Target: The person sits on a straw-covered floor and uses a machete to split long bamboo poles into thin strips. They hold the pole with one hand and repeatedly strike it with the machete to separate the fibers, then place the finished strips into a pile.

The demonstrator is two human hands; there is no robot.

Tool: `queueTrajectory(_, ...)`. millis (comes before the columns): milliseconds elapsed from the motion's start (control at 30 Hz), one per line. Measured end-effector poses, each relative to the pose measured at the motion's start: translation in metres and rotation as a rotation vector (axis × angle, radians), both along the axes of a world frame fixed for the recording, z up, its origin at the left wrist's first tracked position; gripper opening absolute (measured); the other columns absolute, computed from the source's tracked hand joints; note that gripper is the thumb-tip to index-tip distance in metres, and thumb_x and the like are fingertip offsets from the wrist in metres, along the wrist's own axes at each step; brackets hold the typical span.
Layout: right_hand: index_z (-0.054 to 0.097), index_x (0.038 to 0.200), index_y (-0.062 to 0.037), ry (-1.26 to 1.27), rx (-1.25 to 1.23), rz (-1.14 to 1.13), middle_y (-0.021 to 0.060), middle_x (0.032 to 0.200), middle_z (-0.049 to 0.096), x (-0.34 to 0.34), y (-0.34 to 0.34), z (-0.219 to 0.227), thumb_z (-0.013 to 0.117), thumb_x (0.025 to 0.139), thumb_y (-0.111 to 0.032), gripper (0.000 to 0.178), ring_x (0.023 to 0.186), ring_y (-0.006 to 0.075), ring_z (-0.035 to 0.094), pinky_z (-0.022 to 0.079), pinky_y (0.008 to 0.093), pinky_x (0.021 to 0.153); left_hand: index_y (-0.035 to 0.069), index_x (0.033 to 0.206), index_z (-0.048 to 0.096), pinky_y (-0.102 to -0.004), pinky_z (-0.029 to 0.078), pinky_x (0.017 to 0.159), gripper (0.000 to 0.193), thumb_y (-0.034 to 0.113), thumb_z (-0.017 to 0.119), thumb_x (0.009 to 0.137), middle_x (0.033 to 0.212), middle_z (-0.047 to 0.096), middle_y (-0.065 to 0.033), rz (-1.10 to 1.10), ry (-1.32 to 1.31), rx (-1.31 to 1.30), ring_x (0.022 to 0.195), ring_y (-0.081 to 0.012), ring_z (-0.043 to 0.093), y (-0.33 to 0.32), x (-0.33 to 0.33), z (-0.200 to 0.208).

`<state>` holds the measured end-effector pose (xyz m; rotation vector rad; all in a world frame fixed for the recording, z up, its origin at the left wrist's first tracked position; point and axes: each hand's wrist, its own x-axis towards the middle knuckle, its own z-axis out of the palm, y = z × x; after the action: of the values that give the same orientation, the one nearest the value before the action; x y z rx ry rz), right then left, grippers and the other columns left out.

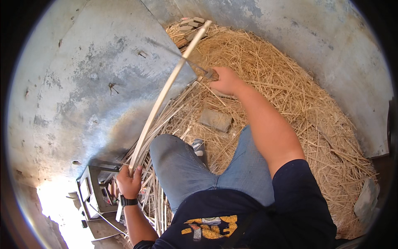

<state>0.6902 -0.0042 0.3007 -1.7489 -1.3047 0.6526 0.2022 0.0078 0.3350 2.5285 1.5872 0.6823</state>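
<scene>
My left hand (129, 182), with a dark watch on the wrist, grips the lower end of a long pale bamboo strip (165, 90). The strip slants up and away to the right, past my left knee. Farther off, my right hand (226, 81) is wrapped round the handle of a knife (198, 67). Its thin blade points up and left and crosses the strip in this view; whether it touches the strip I cannot tell. More split strips (159, 195) lie in a bundle beside my left leg.
Straw-like shavings (282, 95) cover the floor ahead and to the right. A grey block (216, 119) lies between my knees and right hand. Several bricks (192, 23) sit at the far wall (103, 83). A dark frame (94, 189) stands at left; a stone (367, 199) at right.
</scene>
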Motion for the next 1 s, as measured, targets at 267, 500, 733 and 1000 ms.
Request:
queueTrajectory(267,0.069,0.113,-0.0113,-0.571,0.042,0.390,0.0129,0.096,0.075,-0.069,-0.010,0.019,0.073,0.083,-0.027,0.034,0.091,0.0310,0.072,0.057,0.0424,0.083,0.001,0.070,0.053,-0.0401,0.043,0.052,0.044,0.032,0.082,0.082,0.060,0.057,-0.0183,-0.016,-0.016,-0.001,0.052,-0.0339,0.053,0.005,0.032,-0.008)
queueTrajectory(500,0.070,0.111,-0.0117,-0.044,0.185,0.009,0.0110,0.101,0.076,0.016,-0.011,-0.003,0.075,0.085,-0.034,0.035,0.091,0.0265,0.073,0.057,0.0421,0.084,0.001,0.069,0.051,-0.0380,0.039,0.050,0.048,0.033,0.084,0.082,0.057,0.052,-0.0148,-0.049,-0.062,-0.063,0.050,-0.0245,0.044,0.005,0.011,0.002)
queueTrajectory(733,0.071,0.107,-0.0123,-0.569,0.084,0.279,0.0107,0.091,0.074,-0.046,-0.022,0.032,0.074,0.087,-0.032,0.028,0.085,0.0247,0.072,0.057,0.0421,0.079,0.001,0.070,0.046,-0.0394,0.036,0.050,0.050,0.036,0.074,0.091,0.057,0.046,-0.0168,-0.098,-0.032,-0.059,0.052,-0.0252,0.037,0.016,0.016,-0.011)
queueTrajectory(1000,0.070,0.099,-0.0143,-0.155,0.153,-0.088,0.0112,0.087,0.073,0.019,-0.013,0.002,0.073,0.088,-0.029,0.019,0.082,0.0243,0.071,0.055,0.0441,0.076,0.000,0.073,0.054,-0.0385,0.040,0.051,0.045,0.034,0.078,0.088,0.058,0.053,-0.0138,-0.064,-0.019,-0.087,0.051,-0.0239,0.047,0.013,0.014,-0.001)
